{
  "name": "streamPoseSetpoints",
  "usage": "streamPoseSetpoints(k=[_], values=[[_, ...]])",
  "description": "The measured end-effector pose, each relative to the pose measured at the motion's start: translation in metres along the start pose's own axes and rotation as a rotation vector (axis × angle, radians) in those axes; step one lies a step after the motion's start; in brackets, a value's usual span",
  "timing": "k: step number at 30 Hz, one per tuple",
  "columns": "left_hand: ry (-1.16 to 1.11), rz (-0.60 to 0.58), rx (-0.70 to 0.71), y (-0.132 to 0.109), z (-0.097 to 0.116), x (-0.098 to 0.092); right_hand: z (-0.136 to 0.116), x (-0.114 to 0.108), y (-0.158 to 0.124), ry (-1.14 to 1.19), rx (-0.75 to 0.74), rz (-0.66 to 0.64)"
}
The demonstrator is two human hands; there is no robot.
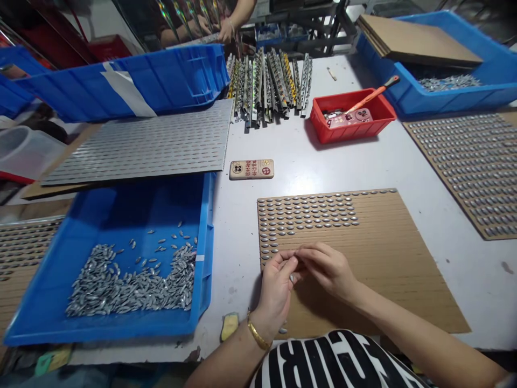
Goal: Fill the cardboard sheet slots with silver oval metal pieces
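My left hand [278, 277] is closed above the slotted brown board [375, 253]. A small silver-grey, spindle-shaped piece [291, 278] shows at its curled fingers. My right hand [329, 269] pinches at the left fingertips, and whatever lies between its fingers is hidden. Rows of matching grey pieces [305, 212] sit along the far and left parts of the board, with a single row running along its far edge. One loose grey piece [283, 330] lies near the board's close edge, beside my left wrist.
At left stands a blue bin [204, 269] with a heap of grey pieces [137, 291]. A grey slotted panel [161, 140] rests over its back. A phone-shaped patterned item [251, 169], a red tray [343, 132], bundled strips [266, 86] and a filled board [472, 167] lie around. Another person's hand [226, 30] is behind.
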State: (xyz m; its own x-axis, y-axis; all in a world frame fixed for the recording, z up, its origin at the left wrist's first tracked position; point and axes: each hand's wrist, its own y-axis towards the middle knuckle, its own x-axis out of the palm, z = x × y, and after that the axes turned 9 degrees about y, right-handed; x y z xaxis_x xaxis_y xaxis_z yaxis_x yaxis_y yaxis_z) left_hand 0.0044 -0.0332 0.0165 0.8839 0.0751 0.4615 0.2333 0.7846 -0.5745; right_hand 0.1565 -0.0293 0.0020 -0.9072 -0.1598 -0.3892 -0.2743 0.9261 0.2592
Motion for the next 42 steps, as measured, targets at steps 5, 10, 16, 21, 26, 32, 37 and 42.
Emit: streamPoseSetpoints(k=[5,10,16,21,26,32,37,42], values=[[-0.047,-0.014,-0.074,0.001,0.002,-0.001,0.025,-0.009,0.002,-0.235,-0.102,0.061],[-0.125,0.029,-0.069,0.000,-0.001,-0.004,0.055,-0.016,0.015,-0.499,-0.170,-0.017],[-0.140,-0.006,-0.126,0.000,0.003,-0.003,0.060,-0.014,0.023,-0.690,-0.183,-0.146],[-0.239,-0.025,-0.154,0.004,0.010,-0.002,0.057,-0.018,0.024,-0.656,-0.163,-0.161],[-0.338,-0.063,-0.157,0.009,0.013,-0.001,0.027,-0.020,0.022,-0.391,-0.114,-0.125],[-0.353,-0.066,-0.152,0.009,0.020,0.007,-0.002,-0.016,0.023,-0.269,-0.229,-0.259],[-0.351,-0.086,-0.209,0.006,0.021,0.013,0.004,-0.014,0.012,-0.198,-0.223,-0.225],[-0.317,-0.074,-0.255,0.007,0.016,0.017,0.012,-0.013,-0.004,-0.266,-0.270,-0.184]])
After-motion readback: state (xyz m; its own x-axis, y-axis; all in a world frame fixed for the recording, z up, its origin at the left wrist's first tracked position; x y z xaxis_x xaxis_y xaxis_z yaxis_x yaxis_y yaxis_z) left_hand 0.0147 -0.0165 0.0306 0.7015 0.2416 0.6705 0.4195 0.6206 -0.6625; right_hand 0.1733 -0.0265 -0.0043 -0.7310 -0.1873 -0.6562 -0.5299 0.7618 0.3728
